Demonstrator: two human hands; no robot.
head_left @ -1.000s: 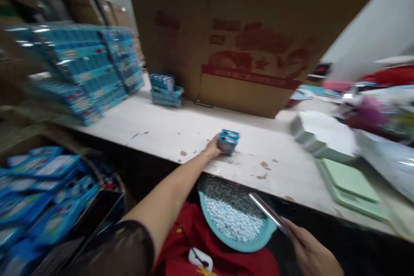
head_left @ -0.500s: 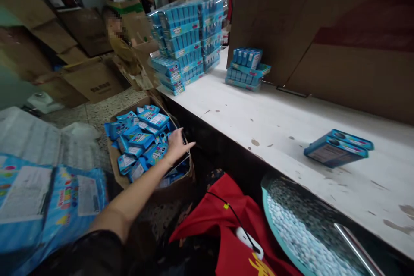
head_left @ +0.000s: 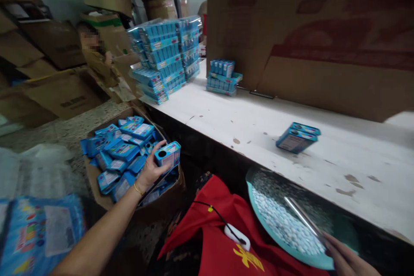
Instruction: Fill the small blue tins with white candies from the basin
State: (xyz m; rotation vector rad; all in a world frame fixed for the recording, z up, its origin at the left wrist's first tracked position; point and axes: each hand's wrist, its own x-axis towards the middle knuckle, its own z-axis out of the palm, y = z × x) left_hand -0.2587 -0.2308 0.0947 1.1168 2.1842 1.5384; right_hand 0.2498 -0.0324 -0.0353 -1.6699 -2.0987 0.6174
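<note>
My left hand is closed round a small blue box, held just above a cardboard carton full of several loose blue boxes on the floor. My right hand shows at the bottom right corner, fingers pinched on a shiny metal scoop handle that lies over a teal basin of small pale blue pellets. Another blue box lies by itself on the white table.
Wrapped stacks of blue boxes and a smaller pile stand at the table's far end. A big cardboard sheet leans along the table's back. A person sits among brown cartons at the left. Red cloth lies below.
My left hand let go of the box on the table, swung left to the floor carton and has picked up a blue box there. The view turned left.
</note>
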